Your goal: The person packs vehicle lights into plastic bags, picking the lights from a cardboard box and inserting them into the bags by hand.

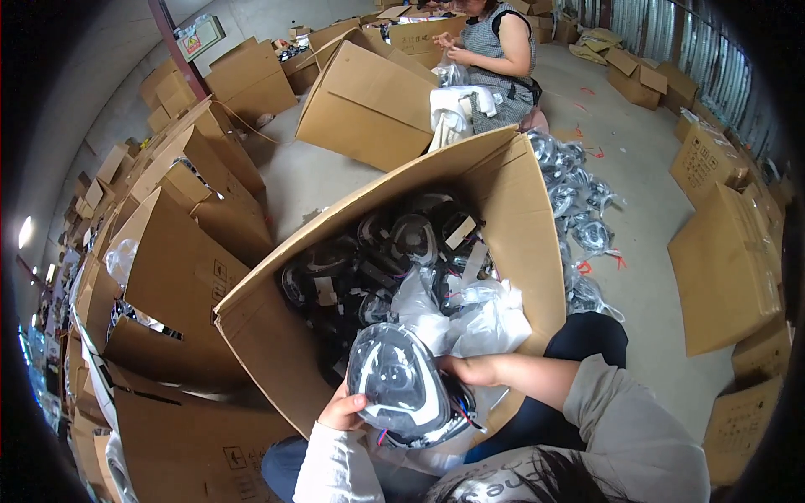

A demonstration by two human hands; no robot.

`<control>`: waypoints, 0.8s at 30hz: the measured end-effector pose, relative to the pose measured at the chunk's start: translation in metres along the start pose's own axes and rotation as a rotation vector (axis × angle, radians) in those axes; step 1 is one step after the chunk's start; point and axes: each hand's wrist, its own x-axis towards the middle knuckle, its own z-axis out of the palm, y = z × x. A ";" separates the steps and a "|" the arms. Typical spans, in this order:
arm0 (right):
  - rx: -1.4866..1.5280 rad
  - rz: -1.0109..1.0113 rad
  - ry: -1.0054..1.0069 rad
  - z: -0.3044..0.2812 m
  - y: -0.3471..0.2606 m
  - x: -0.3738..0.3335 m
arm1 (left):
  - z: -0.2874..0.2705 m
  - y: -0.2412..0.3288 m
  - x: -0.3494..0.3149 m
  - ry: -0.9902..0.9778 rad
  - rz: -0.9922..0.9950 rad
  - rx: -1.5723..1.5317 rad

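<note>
The domed unit [392, 381] is gripped by the left hand [340, 412]; the right hand [470, 370]'s hold cannot be told; likely slick, best rim-held.

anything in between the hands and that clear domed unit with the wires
Nothing visible: the left hand has its thumb directly on the clear-domed unit. The right hand is at its other side, fingers hidden, so contact there is unclear. White plastic bags lie beyond, inside the cardboard box.
</note>
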 end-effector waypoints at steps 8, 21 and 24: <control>0.124 -0.445 0.005 0.001 -0.072 -0.041 | 0.015 -0.026 0.007 -0.331 0.062 -0.340; 0.364 -0.444 -1.058 -0.002 -0.054 -0.056 | -0.064 -0.091 0.049 0.196 0.048 -0.006; 0.292 -0.285 -1.208 0.008 -0.058 -0.050 | -0.053 -0.095 0.061 0.201 0.109 -0.297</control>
